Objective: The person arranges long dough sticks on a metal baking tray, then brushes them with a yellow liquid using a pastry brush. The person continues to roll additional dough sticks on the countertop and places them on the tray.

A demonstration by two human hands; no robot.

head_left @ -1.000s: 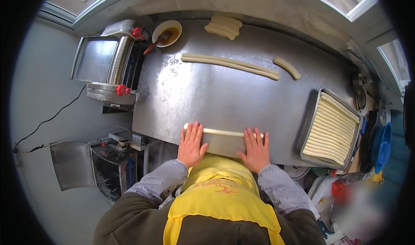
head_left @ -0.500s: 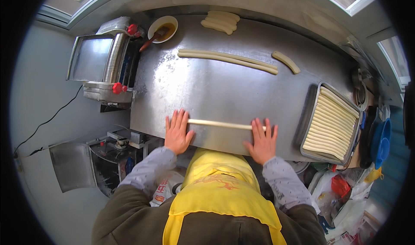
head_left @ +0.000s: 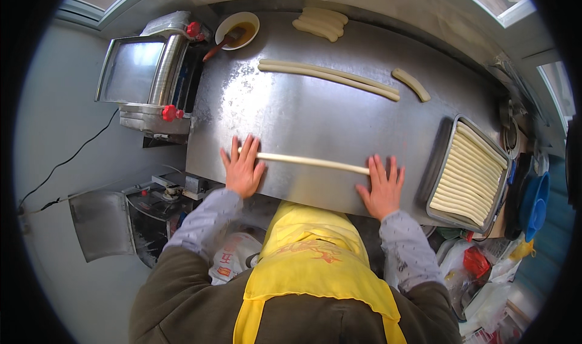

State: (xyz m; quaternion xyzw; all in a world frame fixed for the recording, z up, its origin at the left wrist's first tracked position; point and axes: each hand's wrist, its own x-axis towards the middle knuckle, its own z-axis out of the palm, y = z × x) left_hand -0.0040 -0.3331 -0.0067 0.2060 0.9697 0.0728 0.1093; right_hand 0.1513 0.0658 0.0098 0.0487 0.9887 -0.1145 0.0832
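Note:
A thin, pale dough rope [head_left: 312,161] lies across the near part of the steel table. My left hand [head_left: 244,169] rests flat over its left end, fingers stretched out, and a bit of the rope's tip shows between them. At the other end my right hand [head_left: 384,186] is open too, its fingers lying on the rope's right tip. Farther back, two long dough ropes [head_left: 327,79] lie side by side. A short dough piece [head_left: 411,85] sits to their right. Several flattened dough strips [head_left: 320,24] are bunched at the far edge.
At right stands a metal tray [head_left: 431,198] lined with rows of dough strips. A white bowl [head_left: 253,20] of yellowish liquid holds a brush [head_left: 223,43] at the far left. Beside it is a dough roller machine [head_left: 159,77]. Blue basins [head_left: 536,204] and bags crowd the right side.
My hands have moved farther apart and slightly away from me along the dough rope, which now looks longer. The whole view has shifted a little.

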